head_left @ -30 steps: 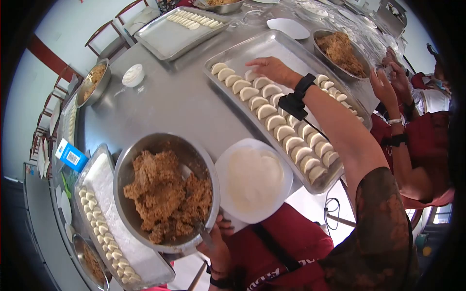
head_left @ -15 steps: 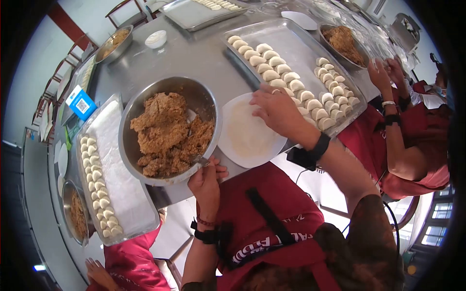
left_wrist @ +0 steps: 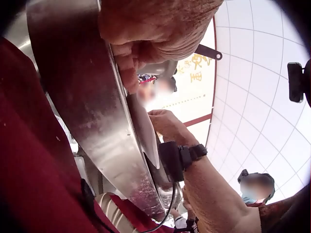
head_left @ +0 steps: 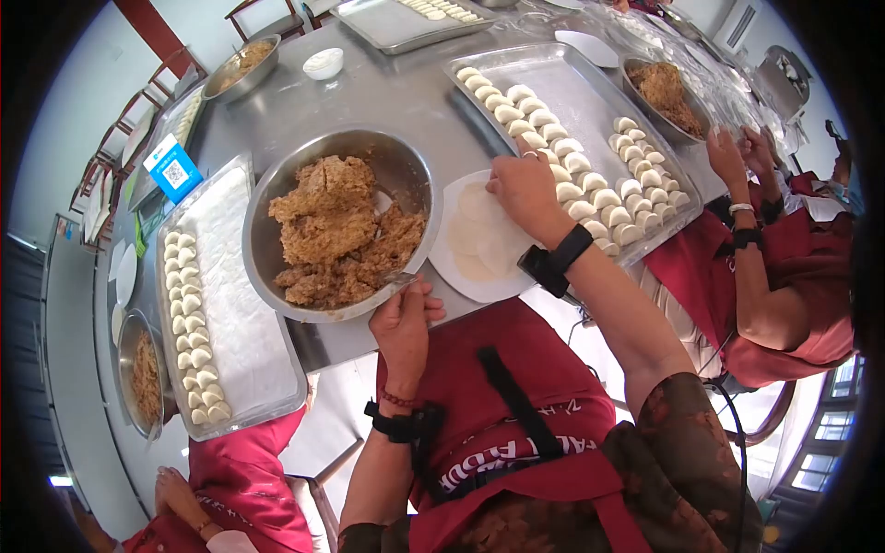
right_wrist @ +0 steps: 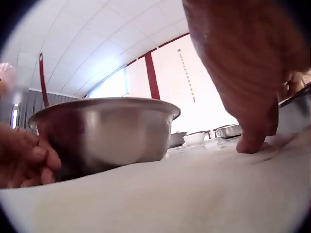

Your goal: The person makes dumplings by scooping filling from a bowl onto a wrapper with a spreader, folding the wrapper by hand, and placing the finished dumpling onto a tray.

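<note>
In the head view, my left hand (head_left: pixel 401 323) grips the metal handle of a spoon (head_left: pixel 399 276) at the near rim of a steel bowl (head_left: pixel 417 175). Brown minced filling (head_left: pixel 323 235) fills much of the bowl and partly buries the spoon. The handle's end, with a hole in it, sticks out past my hand in the left wrist view. My right hand (head_left: pixel 527 189) is over the white plate (head_left: pixel 484 293) beside the bowl, thumb and finger pinching the edge of a round dumpling wrapper (head_left: pixel 475 230). More thin wrappers lie overlapped on the plate.
A metal tray (head_left: pixel 590 83) with rows of folded dumplings lies beyond my right hand. Another dumpling tray (head_left: pixel 235 304) is left of the bowl. Further bowls of filling (head_left: pixel 664 97) and a small white bowl (head_left: pixel 323 64) share the table. Someone works at my right.
My right hand has come back from the dumpling tray to the wrapper plate and now pinches a wrapper edge. My left hand has stayed at the bowl's rim; the head view has shifted.
</note>
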`<state>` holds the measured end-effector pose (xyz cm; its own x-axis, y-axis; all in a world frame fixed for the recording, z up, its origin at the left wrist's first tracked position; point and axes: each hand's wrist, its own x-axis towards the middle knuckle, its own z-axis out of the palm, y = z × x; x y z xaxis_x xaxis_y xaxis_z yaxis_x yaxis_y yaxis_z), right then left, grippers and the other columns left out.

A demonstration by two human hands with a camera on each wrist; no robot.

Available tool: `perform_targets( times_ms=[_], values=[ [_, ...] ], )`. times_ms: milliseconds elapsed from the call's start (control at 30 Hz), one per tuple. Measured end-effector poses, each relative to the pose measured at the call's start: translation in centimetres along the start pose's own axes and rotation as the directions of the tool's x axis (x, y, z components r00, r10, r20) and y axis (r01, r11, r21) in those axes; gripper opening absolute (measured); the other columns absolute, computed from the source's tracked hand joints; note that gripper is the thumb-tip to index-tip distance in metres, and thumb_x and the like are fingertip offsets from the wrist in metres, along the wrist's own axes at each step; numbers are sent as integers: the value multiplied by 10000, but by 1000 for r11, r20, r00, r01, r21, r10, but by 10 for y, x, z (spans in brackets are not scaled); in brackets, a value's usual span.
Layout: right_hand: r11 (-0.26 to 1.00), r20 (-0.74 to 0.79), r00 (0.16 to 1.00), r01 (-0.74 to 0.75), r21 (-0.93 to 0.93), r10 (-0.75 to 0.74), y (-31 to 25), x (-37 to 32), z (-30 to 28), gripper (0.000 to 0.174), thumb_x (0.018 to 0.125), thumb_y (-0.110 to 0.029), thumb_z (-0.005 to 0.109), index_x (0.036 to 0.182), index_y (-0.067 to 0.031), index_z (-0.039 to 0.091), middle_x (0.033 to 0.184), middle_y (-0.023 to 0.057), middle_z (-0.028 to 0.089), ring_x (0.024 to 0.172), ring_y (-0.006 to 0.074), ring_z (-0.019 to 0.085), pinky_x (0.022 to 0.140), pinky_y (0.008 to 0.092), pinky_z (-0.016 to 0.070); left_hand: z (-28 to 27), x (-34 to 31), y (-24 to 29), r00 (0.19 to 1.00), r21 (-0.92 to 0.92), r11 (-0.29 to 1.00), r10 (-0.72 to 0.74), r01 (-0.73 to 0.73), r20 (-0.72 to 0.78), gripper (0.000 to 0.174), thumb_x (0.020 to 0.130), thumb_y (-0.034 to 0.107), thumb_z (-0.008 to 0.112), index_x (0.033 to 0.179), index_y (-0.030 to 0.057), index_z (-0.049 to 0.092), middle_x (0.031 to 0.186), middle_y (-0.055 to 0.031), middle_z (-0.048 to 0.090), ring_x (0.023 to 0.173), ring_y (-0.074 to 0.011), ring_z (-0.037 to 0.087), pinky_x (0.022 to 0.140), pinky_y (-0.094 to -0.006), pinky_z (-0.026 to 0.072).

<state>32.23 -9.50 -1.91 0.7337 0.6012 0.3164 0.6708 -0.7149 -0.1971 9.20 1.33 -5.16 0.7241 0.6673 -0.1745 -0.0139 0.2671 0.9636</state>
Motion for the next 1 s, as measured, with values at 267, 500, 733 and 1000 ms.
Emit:
perform_targets(
  times_ms=[267,500,733,1000],
  values=[
    [938,-115,992,96,334,-60,-22,-30,-36,145,843,-161,701,879,-42,627,809,151,675,804,335,656,734,416,496,-4,-3,12,997,39,997,-72,71,4,252,1001,140,560,1127,-66,632,968,-142,678,737,-185,687,678,-297,598],
    [477,165,974,-221,851,155,-51,-88,-76,160,912,-174,682,946,-19,655,834,72,697,734,142,659,658,279,504,7,-35,37,979,-141,980,-117,142,168,303,983,123,586,1217,-70,571,1129,-155,652,932,-215,681,819,-353,584],
    [-22,557,830,-557,830,10,-72,-116,-72,189,939,-203,674,990,-21,672,840,-4,647,729,62,597,651,218,495,4,-48,46,959,-318,922,-145,220,244,289,962,105,626,1204,-50,592,1120,-120,673,962,-157,659,891,-295,525],
    [-20,598,799,-601,799,-64,-89,-126,-74,236,889,-129,727,1074,-8,642,974,56,712,856,78,642,731,219,510,-4,-59,47,982,-313,932,-158,183,105,244,950,112,645,1141,-39,633,1034,-88,698,896,-108,650,803,-238,514]
  ],
)
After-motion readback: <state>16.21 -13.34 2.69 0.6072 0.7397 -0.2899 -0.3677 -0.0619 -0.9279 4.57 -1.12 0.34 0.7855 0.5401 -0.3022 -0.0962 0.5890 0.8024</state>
